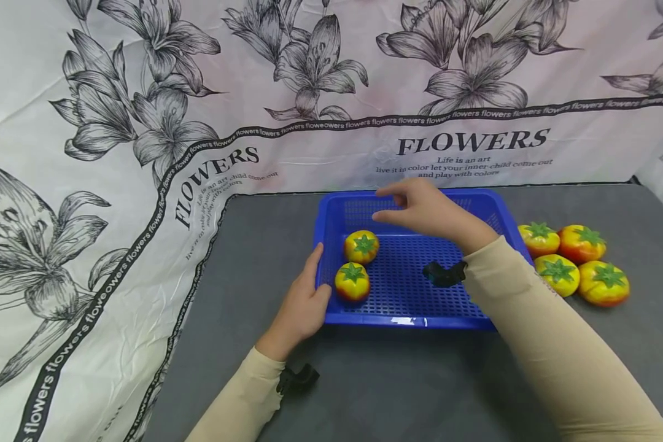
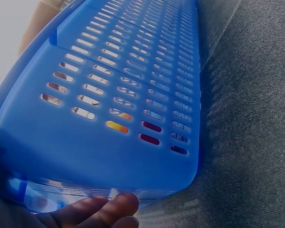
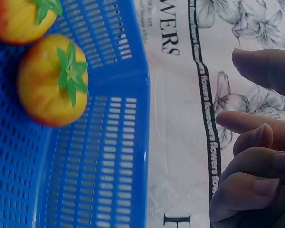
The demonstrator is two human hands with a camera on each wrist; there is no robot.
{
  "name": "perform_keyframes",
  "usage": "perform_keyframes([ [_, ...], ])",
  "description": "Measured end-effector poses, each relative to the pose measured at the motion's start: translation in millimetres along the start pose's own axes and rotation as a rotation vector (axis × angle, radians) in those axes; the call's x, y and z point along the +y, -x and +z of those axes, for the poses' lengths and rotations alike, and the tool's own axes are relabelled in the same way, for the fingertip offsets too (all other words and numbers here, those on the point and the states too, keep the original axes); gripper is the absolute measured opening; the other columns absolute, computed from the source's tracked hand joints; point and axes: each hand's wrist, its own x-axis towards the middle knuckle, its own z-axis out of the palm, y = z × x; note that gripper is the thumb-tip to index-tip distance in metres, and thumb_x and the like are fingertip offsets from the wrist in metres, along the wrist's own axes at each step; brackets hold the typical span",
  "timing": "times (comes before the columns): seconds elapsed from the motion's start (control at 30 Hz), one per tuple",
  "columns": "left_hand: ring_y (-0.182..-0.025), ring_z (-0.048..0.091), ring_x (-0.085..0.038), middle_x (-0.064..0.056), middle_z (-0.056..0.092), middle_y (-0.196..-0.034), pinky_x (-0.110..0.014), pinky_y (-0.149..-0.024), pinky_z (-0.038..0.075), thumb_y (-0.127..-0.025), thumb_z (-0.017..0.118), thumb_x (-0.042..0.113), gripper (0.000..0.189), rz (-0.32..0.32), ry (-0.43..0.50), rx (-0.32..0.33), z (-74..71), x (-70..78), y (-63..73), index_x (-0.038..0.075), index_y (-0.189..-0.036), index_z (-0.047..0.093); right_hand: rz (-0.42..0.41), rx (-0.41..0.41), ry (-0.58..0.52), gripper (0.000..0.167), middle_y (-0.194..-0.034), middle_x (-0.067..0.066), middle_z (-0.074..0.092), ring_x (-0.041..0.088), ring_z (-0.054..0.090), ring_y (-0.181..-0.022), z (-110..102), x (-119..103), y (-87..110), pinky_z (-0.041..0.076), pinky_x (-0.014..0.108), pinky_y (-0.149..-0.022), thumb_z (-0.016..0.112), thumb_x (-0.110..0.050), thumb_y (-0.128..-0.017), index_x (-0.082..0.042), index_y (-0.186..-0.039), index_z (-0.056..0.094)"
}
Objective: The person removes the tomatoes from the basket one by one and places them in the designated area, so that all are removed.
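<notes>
A blue plastic basket (image 1: 364,318) with slotted walls stands on the dark table. My left hand (image 1: 297,310) grips its left side, thumb at the rim; in the left wrist view its fingers (image 2: 123,204) touch the basket's wall (image 2: 61,147). Two yellow-red, tomato-like fruits with green star-shaped tops lie inside at the left, a rear one (image 1: 361,247) and a front one (image 1: 352,282). Over the basket's far part hovers my right hand (image 1: 428,212), thumb and index finger apart, holding nothing. The right wrist view shows its other fingers (image 3: 247,190) loosely bent.
Several more of the same fruits (image 1: 557,274) sit together on the table, right of the basket. A white cloth (image 1: 331,159) with printed flowers and lettering rises behind the table and along its left side. Dark grey tabletop (image 1: 392,387) extends in front.
</notes>
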Motion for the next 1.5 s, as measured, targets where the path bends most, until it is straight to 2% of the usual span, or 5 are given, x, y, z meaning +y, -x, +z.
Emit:
perform_keyframes([
  [0.57,-0.152,0.038,-0.023,-0.006,0.03,-0.171,-0.048,-0.125,0.03,-0.1,0.046,0.011,0.076,-0.001,0.005,-0.026,6.2,-1.6,0.2,0.02,-0.17,0.018,0.021,-0.004,-0.009,0.053,-0.076,0.005,0.045,0.02,0.038,-0.065,19.3,12.3,-19.0,0.035,0.033,-0.062,0.078,-0.026,-0.094,0.003,-0.137,0.067],
  [0.87,-0.153,0.036,-0.022,-0.005,0.028,-0.172,-0.048,-0.126,0.028,-0.1,0.045,0.011,0.076,0.009,0.017,-0.022,3.0,0.5,0.4,0.02,-0.17,0.017,0.127,-0.107,-0.022,0.059,-0.07,0.004,0.046,0.02,0.04,-0.064,26.6,28.4,-25.0,0.037,0.035,-0.061,0.078,-0.034,-0.094,0.001,-0.141,0.065],
  [1.17,-0.154,0.036,-0.022,-0.003,0.027,-0.173,-0.049,-0.126,0.028,-0.1,0.045,0.01,0.077,0.007,0.011,-0.007,-0.6,-1.2,-0.7,0.021,-0.17,0.017,0.15,-0.182,-0.022,0.066,-0.073,0.005,0.043,0.019,0.036,-0.064,39.1,32.0,-34.0,0.035,0.034,-0.061,0.081,-0.036,-0.091,0.001,-0.142,0.063],
  [1.4,-0.153,0.036,-0.021,-0.003,0.027,-0.172,-0.047,-0.126,0.027,-0.099,0.045,0.01,0.077,0.015,0.008,-0.01,-1.6,-1.5,-1.1,0.02,-0.17,0.017,0.17,-0.214,0.08,0.07,-0.12,0.019,0.068,0.032,0.06,-0.107,52.5,37.8,-35.5,0.052,0.049,-0.094,0.082,-0.038,-0.088,0.005,-0.14,0.064],
  [1.5,-0.154,0.035,-0.021,-0.003,0.027,-0.173,-0.047,-0.126,0.027,-0.099,0.045,0.01,0.077,0.009,0.011,-0.016,-1.6,-2.1,-0.7,0.019,-0.17,0.017,0.155,-0.239,0.094,0.07,-0.121,0.019,0.071,0.032,0.063,-0.107,58.2,40.0,-36.4,0.053,0.05,-0.097,0.083,-0.038,-0.086,0.006,-0.137,0.065],
])
